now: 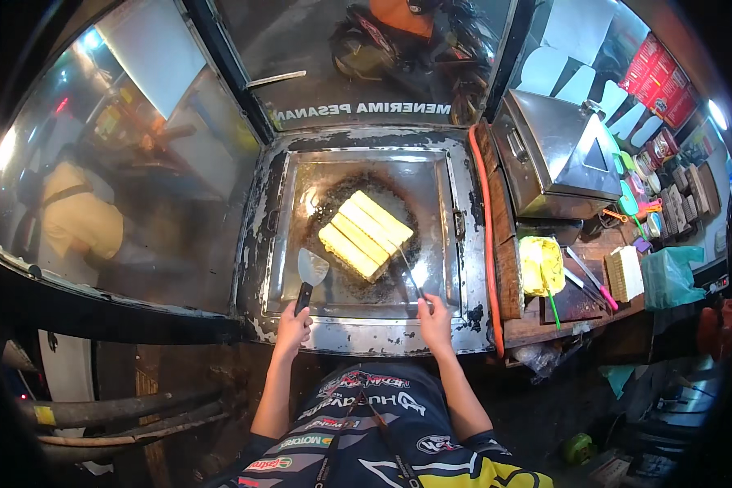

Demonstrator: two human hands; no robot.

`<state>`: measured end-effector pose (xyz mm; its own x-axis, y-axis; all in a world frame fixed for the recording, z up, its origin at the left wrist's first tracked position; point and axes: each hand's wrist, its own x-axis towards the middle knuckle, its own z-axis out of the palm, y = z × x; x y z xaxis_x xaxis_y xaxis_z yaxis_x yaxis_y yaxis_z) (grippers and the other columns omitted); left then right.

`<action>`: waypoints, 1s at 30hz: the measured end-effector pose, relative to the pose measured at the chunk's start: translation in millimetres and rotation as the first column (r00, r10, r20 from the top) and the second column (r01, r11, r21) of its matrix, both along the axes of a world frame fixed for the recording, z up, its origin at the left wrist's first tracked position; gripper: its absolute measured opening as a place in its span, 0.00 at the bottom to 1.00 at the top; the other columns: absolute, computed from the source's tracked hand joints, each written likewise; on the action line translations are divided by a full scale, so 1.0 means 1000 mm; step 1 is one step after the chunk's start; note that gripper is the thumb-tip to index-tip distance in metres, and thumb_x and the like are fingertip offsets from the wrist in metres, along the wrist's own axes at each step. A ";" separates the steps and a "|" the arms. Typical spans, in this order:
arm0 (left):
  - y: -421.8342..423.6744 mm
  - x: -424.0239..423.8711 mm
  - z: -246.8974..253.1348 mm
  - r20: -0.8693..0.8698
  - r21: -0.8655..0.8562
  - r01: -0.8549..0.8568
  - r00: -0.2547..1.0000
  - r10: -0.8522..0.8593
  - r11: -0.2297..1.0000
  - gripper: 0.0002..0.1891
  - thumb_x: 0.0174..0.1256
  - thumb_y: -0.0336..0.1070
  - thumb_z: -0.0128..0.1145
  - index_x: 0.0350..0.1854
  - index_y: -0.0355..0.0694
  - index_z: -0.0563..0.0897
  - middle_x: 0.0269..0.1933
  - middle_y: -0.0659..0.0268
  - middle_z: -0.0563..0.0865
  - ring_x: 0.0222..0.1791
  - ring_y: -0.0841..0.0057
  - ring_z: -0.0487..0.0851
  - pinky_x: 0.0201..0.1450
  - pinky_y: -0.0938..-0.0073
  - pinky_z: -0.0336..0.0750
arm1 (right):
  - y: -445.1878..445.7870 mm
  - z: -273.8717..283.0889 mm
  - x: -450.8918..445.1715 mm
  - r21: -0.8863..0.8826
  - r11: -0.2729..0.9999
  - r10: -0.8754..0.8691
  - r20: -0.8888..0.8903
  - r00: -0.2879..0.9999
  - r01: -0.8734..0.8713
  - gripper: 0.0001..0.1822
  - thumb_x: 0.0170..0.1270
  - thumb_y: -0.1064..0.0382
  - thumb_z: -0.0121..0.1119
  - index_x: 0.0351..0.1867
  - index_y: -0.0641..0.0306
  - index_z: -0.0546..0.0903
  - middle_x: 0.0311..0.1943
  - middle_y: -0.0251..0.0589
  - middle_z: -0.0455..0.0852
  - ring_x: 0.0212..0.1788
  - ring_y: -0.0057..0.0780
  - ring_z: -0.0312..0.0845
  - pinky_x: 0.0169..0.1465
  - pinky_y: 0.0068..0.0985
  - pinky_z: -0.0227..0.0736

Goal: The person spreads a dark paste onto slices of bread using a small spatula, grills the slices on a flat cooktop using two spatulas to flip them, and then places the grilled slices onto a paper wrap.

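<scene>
Strips of yellow bread [366, 235] lie side by side on a square metal griddle [293, 183], over a dark, greasy patch. My left hand [294, 329] grips the black handle of a metal spatula [313, 268], its wide blade just left of the bread and apart from it. In my right hand [434, 323] is the dark handle of a second, thin metal tool [410, 268]; its far end meets the lower right edge of the bread, and its shape there is unclear.
An orange hose [487, 244] runs along the griddle's right side. Beyond it, a wooden counter [527, 332] holds a tub of yellow spread [541, 265], knives [592, 279], a white bread block [624, 274], a green plastic bag [671, 277] and a steel box [555, 158]. Glass panels [372, 110] enclose the front and left.
</scene>
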<state>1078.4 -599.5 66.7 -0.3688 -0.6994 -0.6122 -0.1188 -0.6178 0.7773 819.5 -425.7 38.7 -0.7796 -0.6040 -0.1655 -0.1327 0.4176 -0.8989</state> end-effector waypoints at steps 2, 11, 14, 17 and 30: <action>-0.012 -0.004 -0.005 0.050 -0.009 0.031 0.998 -0.031 0.999 0.10 0.71 0.33 0.51 0.52 0.42 0.71 0.21 0.74 0.68 0.12 0.89 0.62 0.12 0.84 0.54 | 0.007 0.000 0.011 0.068 0.991 0.111 0.023 0.994 -0.113 0.17 0.67 0.55 0.59 0.48 0.67 0.81 0.22 0.43 0.83 0.25 0.29 0.79 0.30 0.29 0.71; -0.050 -0.007 0.004 0.217 -0.122 0.184 0.964 -0.154 0.975 0.07 0.71 0.33 0.51 0.48 0.43 0.72 0.22 0.75 0.70 0.14 0.90 0.63 0.14 0.85 0.56 | 0.007 0.022 -0.004 0.018 0.988 0.152 0.015 0.988 -0.152 0.18 0.65 0.54 0.60 0.48 0.65 0.82 0.24 0.49 0.85 0.28 0.38 0.84 0.34 0.32 0.75; -0.052 -0.009 0.008 0.246 -0.117 0.206 0.954 -0.172 0.972 0.10 0.70 0.33 0.51 0.51 0.43 0.72 0.22 0.75 0.70 0.14 0.90 0.63 0.14 0.85 0.56 | -0.017 0.017 0.001 0.047 0.969 0.235 0.105 0.966 -0.241 0.18 0.64 0.54 0.60 0.48 0.66 0.82 0.27 0.51 0.86 0.30 0.42 0.84 0.36 0.34 0.75; -0.060 -0.006 0.011 0.303 -0.184 0.269 0.930 -0.206 0.945 0.09 0.70 0.33 0.52 0.50 0.41 0.74 0.21 0.74 0.71 0.15 0.90 0.65 0.14 0.85 0.57 | -0.029 0.010 0.015 0.043 0.940 0.339 0.012 0.941 -0.339 0.18 0.63 0.53 0.61 0.48 0.64 0.83 0.33 0.54 0.87 0.38 0.49 0.85 0.43 0.35 0.77; -0.088 0.010 0.020 0.619 -0.367 0.570 0.739 -0.263 0.736 0.17 0.62 0.36 0.57 0.51 0.35 0.80 0.28 0.56 0.84 0.27 0.70 0.81 0.33 0.66 0.75 | -0.099 0.004 0.004 0.215 0.885 0.463 -0.314 0.829 -0.413 0.20 0.52 0.61 0.69 0.50 0.48 0.83 0.41 0.46 0.85 0.45 0.47 0.81 0.48 0.37 0.75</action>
<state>1088.1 -687.9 86.8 -0.4513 -0.7994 -0.3966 -0.7187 0.0622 0.6926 823.7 -524.3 42.2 -0.4591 -0.8876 -0.0381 -0.6221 0.3518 -0.6994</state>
